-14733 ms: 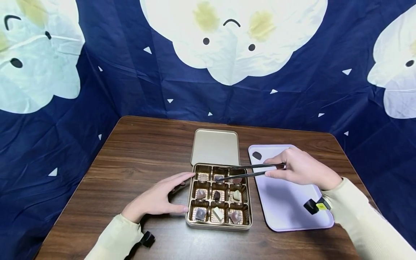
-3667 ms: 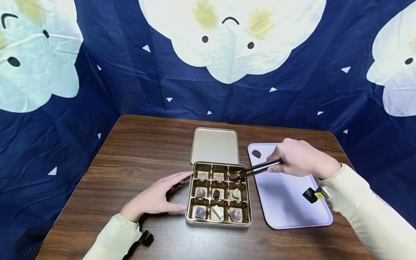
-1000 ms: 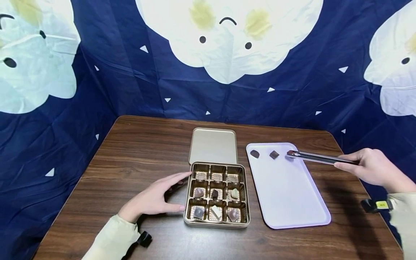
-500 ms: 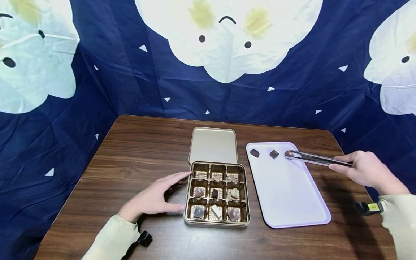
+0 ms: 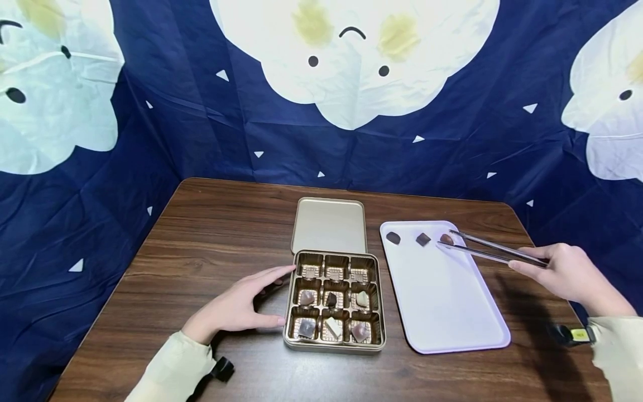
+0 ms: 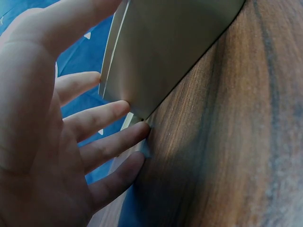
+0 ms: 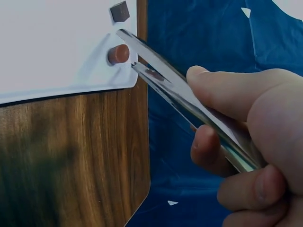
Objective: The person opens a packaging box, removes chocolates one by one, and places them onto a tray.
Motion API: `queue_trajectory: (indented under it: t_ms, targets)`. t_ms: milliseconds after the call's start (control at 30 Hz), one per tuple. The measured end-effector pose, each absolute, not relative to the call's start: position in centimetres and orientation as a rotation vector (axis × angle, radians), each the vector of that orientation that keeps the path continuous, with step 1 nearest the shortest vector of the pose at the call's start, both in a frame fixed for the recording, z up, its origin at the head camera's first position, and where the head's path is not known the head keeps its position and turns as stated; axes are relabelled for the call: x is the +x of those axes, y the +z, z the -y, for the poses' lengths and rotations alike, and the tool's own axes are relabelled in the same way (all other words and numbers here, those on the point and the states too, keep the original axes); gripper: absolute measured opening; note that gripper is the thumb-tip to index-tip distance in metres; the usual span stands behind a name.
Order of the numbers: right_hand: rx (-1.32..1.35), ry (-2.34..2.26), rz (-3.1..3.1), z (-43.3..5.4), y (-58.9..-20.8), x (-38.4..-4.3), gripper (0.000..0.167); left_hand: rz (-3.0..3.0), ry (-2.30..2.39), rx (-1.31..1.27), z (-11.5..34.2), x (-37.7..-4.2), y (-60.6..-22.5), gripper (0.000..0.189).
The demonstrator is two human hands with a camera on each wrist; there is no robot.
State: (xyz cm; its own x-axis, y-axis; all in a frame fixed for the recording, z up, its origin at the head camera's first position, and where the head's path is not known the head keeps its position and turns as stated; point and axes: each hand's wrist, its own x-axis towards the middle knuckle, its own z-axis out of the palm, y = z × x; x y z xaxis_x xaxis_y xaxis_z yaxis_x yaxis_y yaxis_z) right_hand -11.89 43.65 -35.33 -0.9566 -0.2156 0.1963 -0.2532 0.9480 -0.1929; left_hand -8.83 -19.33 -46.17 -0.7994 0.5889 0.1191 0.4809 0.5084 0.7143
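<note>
My right hand (image 5: 575, 277) holds metal tongs (image 5: 497, 251), pinched between thumb and fingers. Their tips stand apart on either side of a reddish-brown chocolate (image 5: 446, 239), which rests at the far right corner of the lilac tray (image 5: 447, 301). In the right wrist view the tips (image 7: 137, 66) are clear of that round chocolate (image 7: 119, 54). Left of it on the tray lie a dark square chocolate (image 5: 423, 239) and a dark rounded one (image 5: 393, 238). With fingers spread, my left hand (image 5: 233, 307) touches the left side of the gold chocolate tin (image 5: 334, 347).
Gold dividers split the tin into compartments; the back row holds no chocolates, and the middle and front rows hold one in each. A flat gold lid (image 5: 329, 226) lies behind the tin. Blue cloth (image 5: 211, 151) hangs behind the wooden table (image 5: 201, 234).
The tongs carried the reddish-brown chocolate from the tin's back right compartment to the tray. Their tips have now spread and released it. The dark square chocolate also reached the tray. My left hand stayed put.
</note>
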Motion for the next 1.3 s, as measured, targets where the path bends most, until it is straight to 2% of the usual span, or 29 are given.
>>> queue_trajectory:
  t_ms: [267,600,1000,1300]
  targets:
    - [0.305,0.504,2.801,-43.3,-36.5,-10.7,0.037,-2.613,1.163,0.928,19.3,-8.8,-46.1,0.099]
    - [0.325,0.734,2.682,-39.7,-37.6,-9.9,0.029,-2.61,1.155,0.936,19.4,-8.8,-46.2,0.1]
    - [0.642,0.824,2.635,-33.9,-36.8,-9.4,0.027,-2.612,1.154,0.92,19.3,-8.7,-46.0,0.1]
    - [0.933,0.869,2.584,-29.8,-36.2,-9.1,0.032,-2.609,1.161,0.91,19.3,-8.7,-46.1,0.101]
